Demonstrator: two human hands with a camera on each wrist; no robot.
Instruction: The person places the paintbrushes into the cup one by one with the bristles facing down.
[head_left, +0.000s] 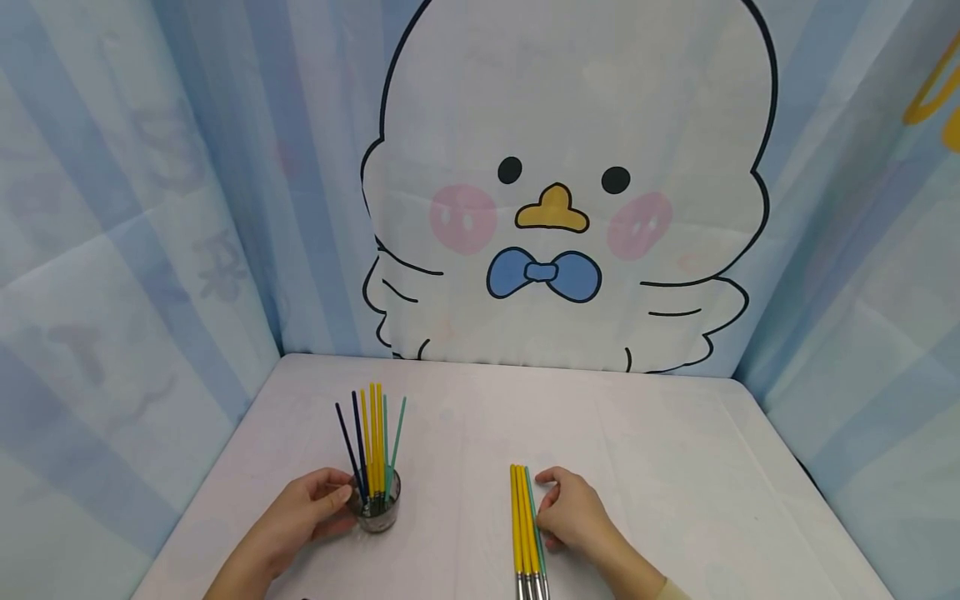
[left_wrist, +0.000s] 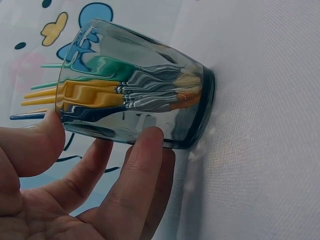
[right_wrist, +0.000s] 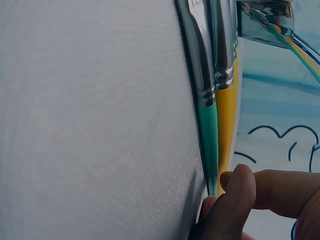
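Observation:
A clear glass cup [head_left: 378, 521] stands at the table's left, paintbrushes [head_left: 377, 442] upright in it, bristles down: dark blue, yellow and green handles. My left hand [head_left: 303, 512] holds this glass from its left side. In the left wrist view the thumb touches near the rim and the fingers lie along the glass wall [left_wrist: 165, 55]. Right of the cup, three yellow paintbrushes [head_left: 519, 517] and a green paintbrush [head_left: 532, 512] lie side by side, metal ferrules toward me. Against the green handle [right_wrist: 208, 145] rest loosely bent fingers of my right hand [head_left: 577, 517]; no firm pinch shows.
The white-covered table [head_left: 675, 467] has a back edge along a curtain [head_left: 555, 317] printed with a large white bird. Blue-striped curtains hang at the left [head_left: 112, 275] and right [head_left: 862, 333] sides.

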